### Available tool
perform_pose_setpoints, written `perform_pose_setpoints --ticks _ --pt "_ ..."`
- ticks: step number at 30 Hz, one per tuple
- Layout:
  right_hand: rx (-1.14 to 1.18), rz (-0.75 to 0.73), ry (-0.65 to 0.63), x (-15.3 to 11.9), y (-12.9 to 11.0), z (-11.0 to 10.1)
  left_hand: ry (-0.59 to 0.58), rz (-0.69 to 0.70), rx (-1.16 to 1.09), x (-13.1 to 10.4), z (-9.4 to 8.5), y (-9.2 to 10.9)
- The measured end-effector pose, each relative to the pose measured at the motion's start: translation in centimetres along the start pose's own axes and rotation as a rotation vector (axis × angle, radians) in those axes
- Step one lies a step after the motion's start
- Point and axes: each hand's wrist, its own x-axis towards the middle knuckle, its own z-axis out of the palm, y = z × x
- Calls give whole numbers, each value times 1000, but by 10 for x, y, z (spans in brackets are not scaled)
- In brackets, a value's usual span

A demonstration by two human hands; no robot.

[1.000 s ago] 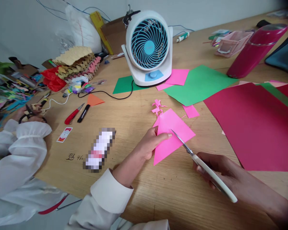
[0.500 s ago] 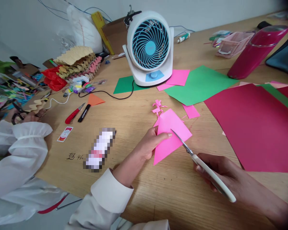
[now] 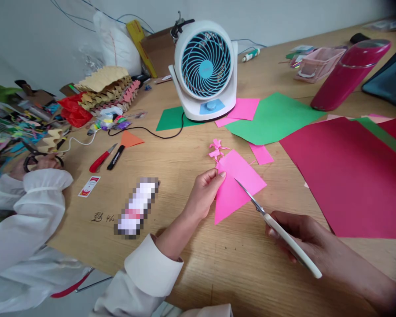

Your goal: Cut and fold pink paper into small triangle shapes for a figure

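Observation:
My left hand (image 3: 204, 191) pinches the left edge of a pink sheet of paper (image 3: 239, 176) between thumb and fingers, a little above the wooden table. White-handled scissors (image 3: 288, 240) are in my right hand (image 3: 300, 233), their blades pointing up and left over the middle of the pink sheet. The blades look closed or nearly so. Just behind the sheet lie small pink paper cut-outs (image 3: 216, 149). A smaller pink piece (image 3: 261, 154) rests on the table behind the sheet's right side.
A white fan (image 3: 206, 66) stands at the back, beside green paper (image 3: 277, 119). Large dark-red paper (image 3: 350, 180) and a magenta bottle (image 3: 351, 75) are right. Left lie a phone (image 3: 138, 207), a red cutter (image 3: 100, 162) and another person's hand with black scissors (image 3: 36, 158).
My left thumb has shifted up and left along the pink sheet, which has tilted slightly and moved a little right. At the left, the other person's hand and scissors have moved slightly right.

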Motion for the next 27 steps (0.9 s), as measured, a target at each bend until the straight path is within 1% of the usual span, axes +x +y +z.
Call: perform_pose_setpoints --ticks 3,8,12,19,24,27 --pt "32 47 -83 0 -1 0 -6 -2 39 0 -1 0" --pt "50 45 -113 1 3 0 -63 -33 74 1 -4 -1" --pt "19 48 -91 1 1 0 -91 -47 85 1 -5 -1" --pt "23 52 5 0 -2 0 -111 -49 94 1 -6 -1" --pt "3 28 -78 1 0 1 -116 -44 94 0 -6 -2" --pt "2 41 -97 1 -4 1 -107 -45 96 0 -5 -1"
